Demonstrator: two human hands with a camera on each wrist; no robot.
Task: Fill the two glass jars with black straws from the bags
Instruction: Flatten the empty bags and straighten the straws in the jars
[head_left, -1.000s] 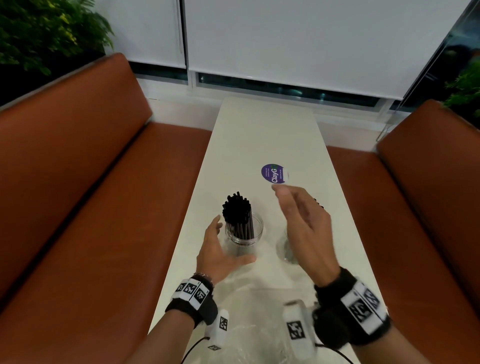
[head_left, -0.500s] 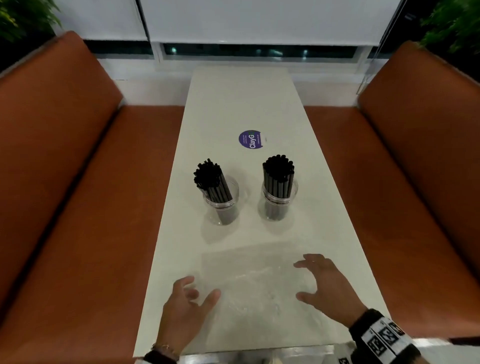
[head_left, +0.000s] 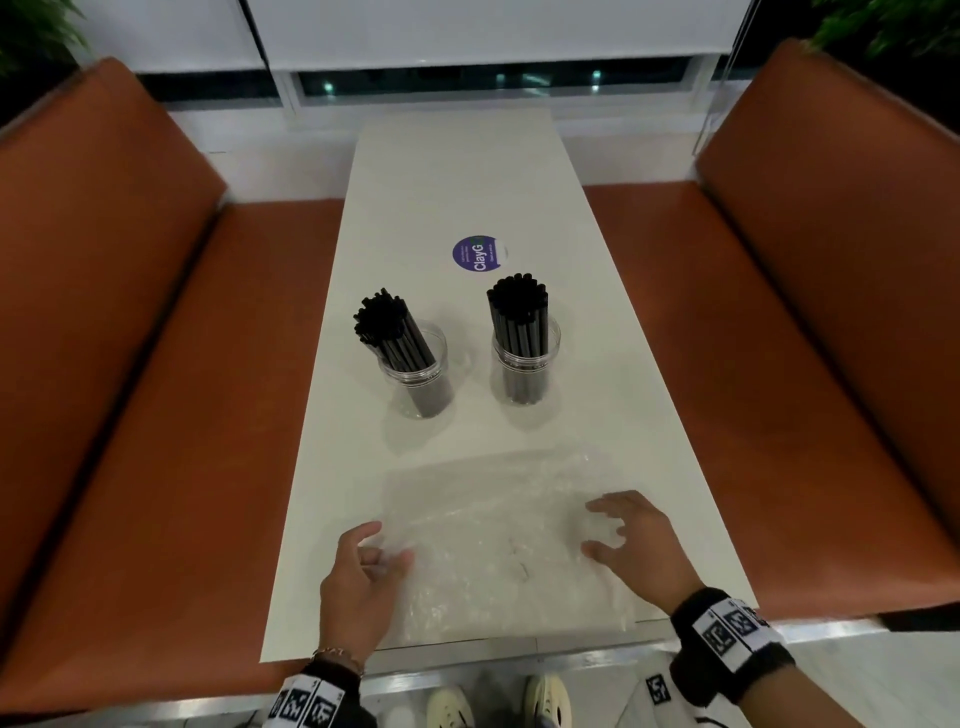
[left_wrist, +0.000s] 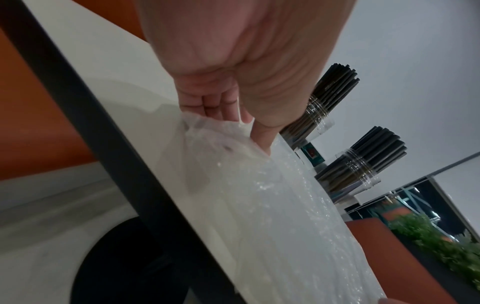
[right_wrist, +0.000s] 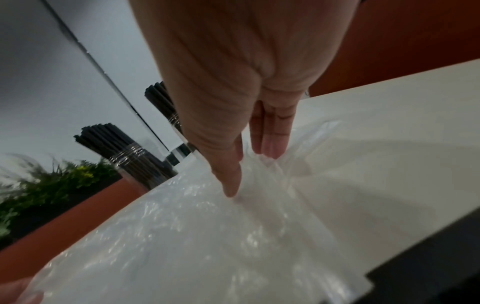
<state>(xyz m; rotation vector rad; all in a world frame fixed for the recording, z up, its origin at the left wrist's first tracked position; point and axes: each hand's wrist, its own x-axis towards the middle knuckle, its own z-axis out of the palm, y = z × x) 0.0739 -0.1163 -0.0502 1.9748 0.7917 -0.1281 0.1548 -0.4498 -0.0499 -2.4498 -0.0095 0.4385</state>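
jars (head_left: 415, 371) | both stocked with straws (head_left: 517, 322) | bags (head_left: 498, 540) flat, empty, likely for clearing | left hand (head_left: 358, 587) pinches an edge | right hand (head_left: 636, 545) fingers spread, holding nothing

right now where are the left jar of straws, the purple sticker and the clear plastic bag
left jar of straws (head_left: 422, 376): head view, on the glass wall below the rim.
purple sticker (head_left: 478, 253): head view, on the middle of the round label.
clear plastic bag (head_left: 498, 525): head view, on the flat crinkled middle between the hands.
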